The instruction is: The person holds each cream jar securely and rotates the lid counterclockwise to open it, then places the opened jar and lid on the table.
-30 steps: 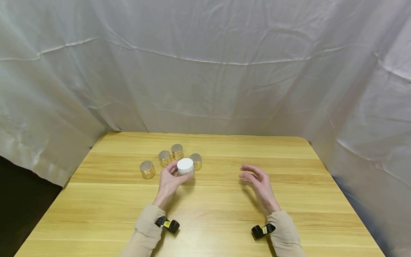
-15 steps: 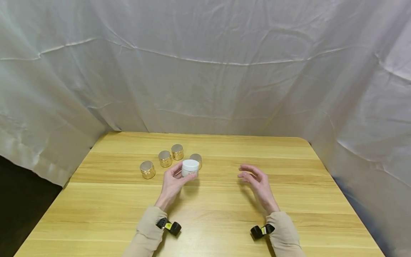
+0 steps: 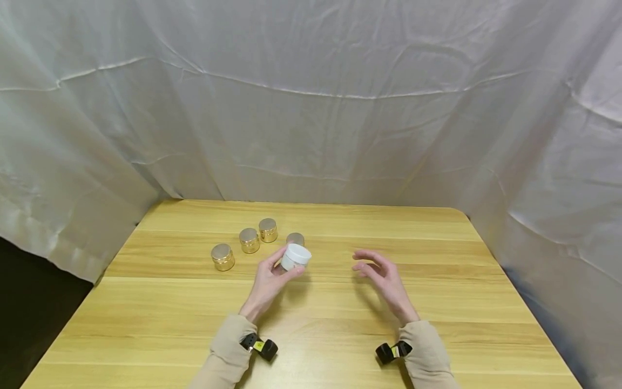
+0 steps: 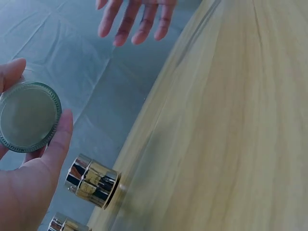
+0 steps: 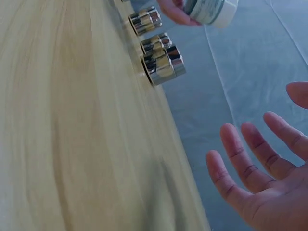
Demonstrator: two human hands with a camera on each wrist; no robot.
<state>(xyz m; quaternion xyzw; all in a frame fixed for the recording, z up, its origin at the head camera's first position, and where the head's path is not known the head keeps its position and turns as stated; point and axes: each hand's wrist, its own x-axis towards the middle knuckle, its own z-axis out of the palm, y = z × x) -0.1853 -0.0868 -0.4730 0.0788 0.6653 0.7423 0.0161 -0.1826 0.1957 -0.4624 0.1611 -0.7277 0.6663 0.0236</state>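
My left hand (image 3: 268, 281) grips a small white-lidded jar (image 3: 296, 256) by its sides, raised above the table and tilted to the right. Its round glass base (image 4: 29, 117) faces the camera in the left wrist view, thumb and fingers around it. In the right wrist view the jar (image 5: 211, 9) shows at the top edge, partly cut off. My right hand (image 3: 386, 281) hovers to the right, apart from the jar, fingers relaxed and holding nothing. Just behind the held jar stands a gold jar (image 3: 295, 239), partly hidden by it.
Several gold jars with flat lids stand on the wooden table (image 3: 340, 335) left of the held jar: one at the left (image 3: 222, 257) and two close together, a nearer jar (image 3: 249, 240) and a farther jar (image 3: 268, 230). A grey curtain (image 3: 320, 135) hangs behind the table.
My left hand has moved a little to the right with the jar, which has tipped from upright to tilted. The right hand has drifted slightly left. The gold jars have stayed put.
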